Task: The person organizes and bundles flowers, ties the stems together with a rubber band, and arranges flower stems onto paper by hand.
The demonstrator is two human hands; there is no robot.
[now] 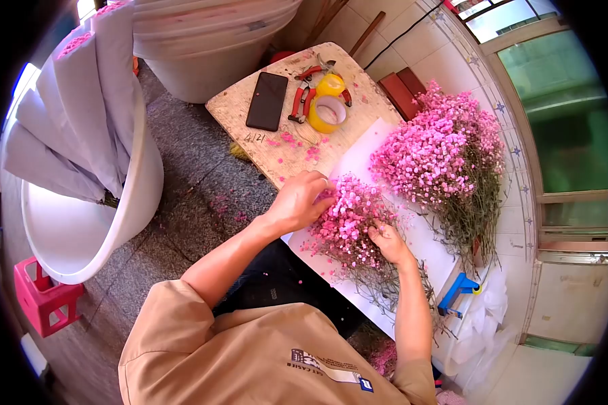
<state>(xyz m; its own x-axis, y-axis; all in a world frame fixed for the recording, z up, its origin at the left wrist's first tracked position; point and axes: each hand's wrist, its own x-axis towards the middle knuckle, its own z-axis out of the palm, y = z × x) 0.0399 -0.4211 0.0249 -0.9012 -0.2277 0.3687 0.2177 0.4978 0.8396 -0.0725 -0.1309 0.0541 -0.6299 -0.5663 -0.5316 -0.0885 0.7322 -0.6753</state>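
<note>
Closest to the lens: tan shirt [243, 358], matte cloth, loose folds, printed lettering. Past it, pink flower bunch [350, 206] between both hands, above white sheet [359, 162]. Left hand [298, 204] at upper left edge of the blooms, fingers curled in, touching; can't tell whether closed on a sprig or just resting among them. Right hand [388, 243] on the lower right side, thumb over the stems, closed around the bunch; rest of the fingers hidden underneath.

Bunch texture: tiny round pink heads, dense, on thin, wiry, green-brown stems fanning toward the right forearm. Bigger flower pile [429, 148], same type, beyond the right hand, heads up top, long stems trailing down the sheet's right edge.

Beyond the left hand: wooden table [231, 106], pale, scuffed, rounded corners, loose pink petals on top. On it, flat black phone [267, 101], red-handled pliers [297, 104], yellow tape roll [321, 126], ring-shaped and glossy. Blue tape dispenser [456, 293] at the sheet's lower right, hard angular frame.

Far left: round white tub [142, 175], smooth, thick rim, with grey wrapped bundles [108, 101] leaning inside. Pink stool [28, 297] beside it, on rough grey floor [196, 175].
</note>
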